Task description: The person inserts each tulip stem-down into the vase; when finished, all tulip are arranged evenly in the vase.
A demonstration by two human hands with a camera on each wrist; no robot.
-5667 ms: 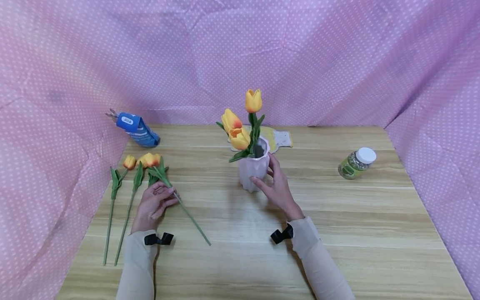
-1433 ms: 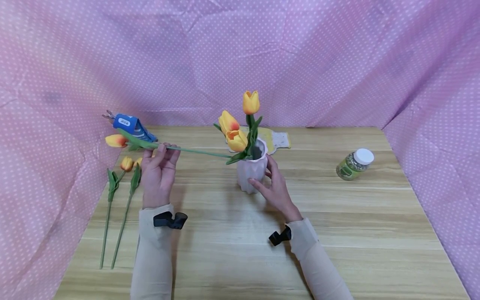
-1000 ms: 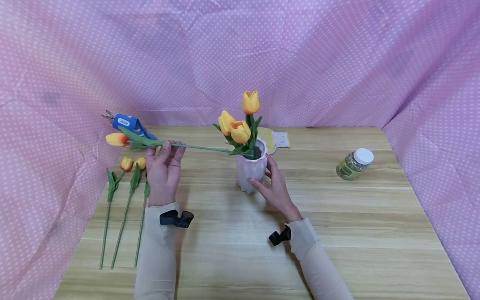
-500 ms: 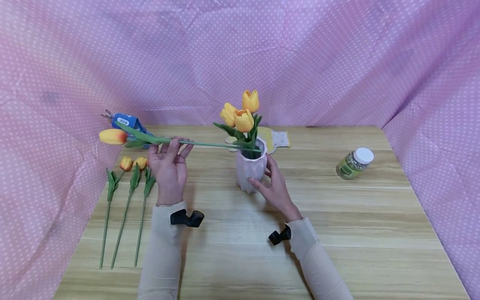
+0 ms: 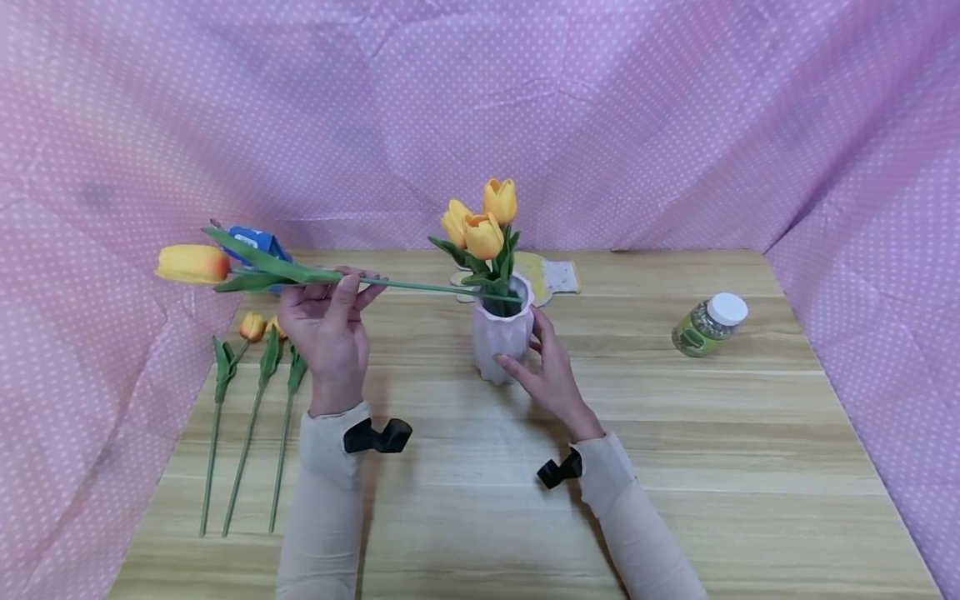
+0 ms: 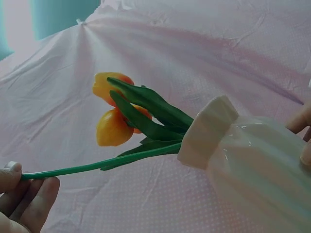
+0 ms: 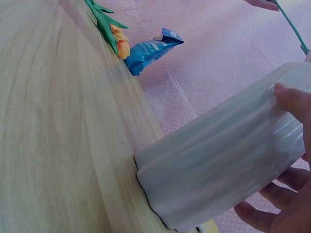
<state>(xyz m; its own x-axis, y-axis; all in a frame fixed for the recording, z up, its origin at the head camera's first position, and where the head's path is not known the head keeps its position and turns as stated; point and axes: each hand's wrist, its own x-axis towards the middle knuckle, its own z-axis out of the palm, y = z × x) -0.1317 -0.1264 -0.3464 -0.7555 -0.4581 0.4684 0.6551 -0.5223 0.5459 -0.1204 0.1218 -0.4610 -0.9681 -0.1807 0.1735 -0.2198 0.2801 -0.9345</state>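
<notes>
My left hand (image 5: 330, 337) pinches the green stem of an artificial tulip (image 5: 192, 264) between thumb and fingers. The flower lies nearly level in the air, its yellow-orange bloom to the left and its stem end at the mouth of a pale fluted vase (image 5: 498, 343). In the left wrist view that stem (image 6: 97, 166) runs up to the vase rim beside green leaves. Three yellow tulips (image 5: 483, 237) stand in the vase, leaning left. My right hand (image 5: 555, 375) grips the vase's right side, thumb in front; the right wrist view shows the vase base on the wooden table.
Three more tulips (image 5: 253, 325) lie side by side at the table's left. Behind the held flower sits a blue packet (image 5: 258, 240). A yellow and white glove-like cloth (image 5: 558, 277) lies behind the vase. To the right stands a white-capped jar (image 5: 708, 325). Pink dotted cloth (image 5: 637, 150) surrounds the table.
My left hand has lifted the tulip from the left and brought its stem end to the vase mouth. Lately its bloom has shifted left. The vase's blooms have turned; my right hand keeps its grip.
</notes>
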